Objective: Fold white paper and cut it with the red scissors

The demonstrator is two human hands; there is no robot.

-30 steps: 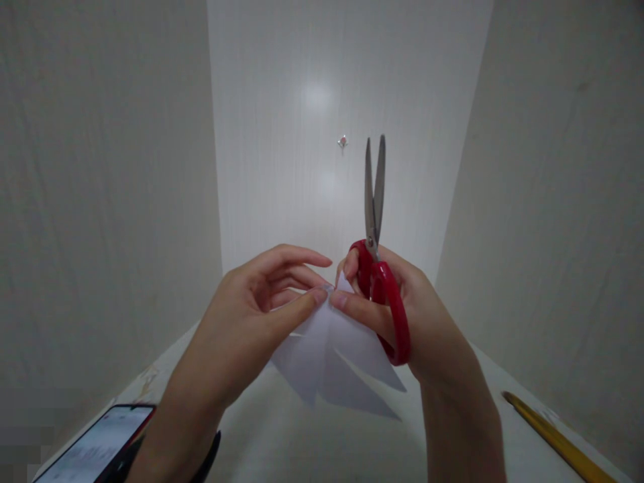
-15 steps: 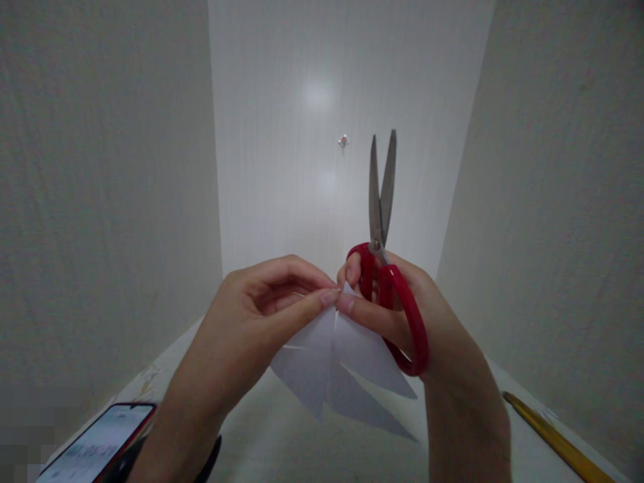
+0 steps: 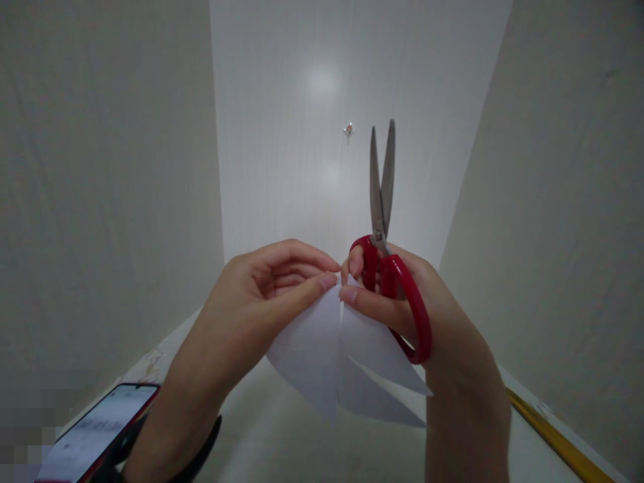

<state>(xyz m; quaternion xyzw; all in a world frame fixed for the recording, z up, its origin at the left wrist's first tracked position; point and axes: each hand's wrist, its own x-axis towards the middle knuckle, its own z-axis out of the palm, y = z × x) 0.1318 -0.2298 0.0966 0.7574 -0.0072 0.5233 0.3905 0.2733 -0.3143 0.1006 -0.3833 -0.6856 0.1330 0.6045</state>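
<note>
Between my two hands hangs a piece of white paper [image 3: 312, 349] with slits that divide it into pointed flaps. My left hand [image 3: 272, 295] pinches its upper edge between thumb and fingers. Close beside it, my right hand [image 3: 402, 302] pinches the paper near the top with thumb and forefinger. The same right hand carries a pair of scissors [image 3: 385, 201] with red handles looped around its fingers. The blades point upward and stand slightly apart, clear of the paper. My left fingertips partly hide the paper's top.
A phone [image 3: 100, 429] with a lit screen lies at the lower left, beside my left wrist, which wears a black band [image 3: 201, 456]. A long yellow strip [image 3: 558, 436] lies at the lower right. Pale panels rise on the left, right and far side.
Both hands, the paper and the scissors sit slightly higher in view. The left flaps have come together so their slit no longer shows, and the right flaps have shifted a little.
</note>
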